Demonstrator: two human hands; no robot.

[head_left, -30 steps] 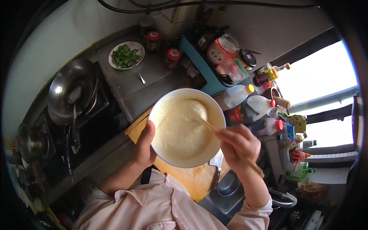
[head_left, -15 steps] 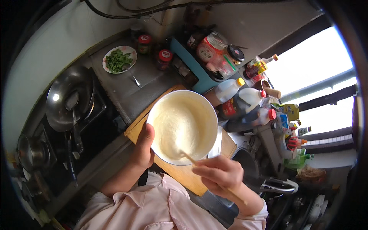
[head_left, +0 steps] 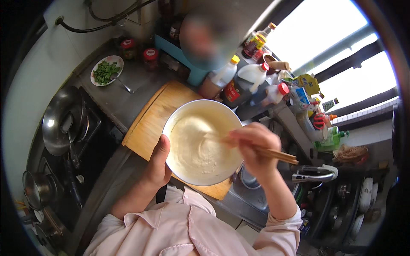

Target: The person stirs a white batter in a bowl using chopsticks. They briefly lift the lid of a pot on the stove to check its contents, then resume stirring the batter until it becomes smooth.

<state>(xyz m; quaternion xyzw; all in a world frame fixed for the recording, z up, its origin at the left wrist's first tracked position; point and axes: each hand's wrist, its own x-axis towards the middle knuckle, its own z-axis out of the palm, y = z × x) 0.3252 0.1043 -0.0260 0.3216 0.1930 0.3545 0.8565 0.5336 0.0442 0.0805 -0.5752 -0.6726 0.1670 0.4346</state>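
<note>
My left hand (head_left: 158, 164) grips the near left side of a white bowl (head_left: 229, 116), its thumb over the rim and the other fingers hidden behind. Pale, creamy batter (head_left: 188, 149) with swirl marks lies inside the bowl. A pair of wooden chopsticks (head_left: 279, 155) is in my right hand (head_left: 258, 147), which is closed around them at the bowl's right side. Their tips dip into the batter and are smeared by motion. Below the bowl is a wooden cutting board (head_left: 147, 121).
Left is a stove with a wok (head_left: 53, 136) holding a ladle, and a small pot (head_left: 36, 187). Chopped greens (head_left: 104, 72) lie on a plate (head_left: 95, 77) with a spoon. Bottles (head_left: 252, 77) stand behind the bowl on the right. A faucet (head_left: 314, 177) is by the sink.
My right hand has moved up and to the right around the bowl, and the chopsticks now lie flatter. The view has shifted, showing more of the cutting board. My left hand keeps its hold.
</note>
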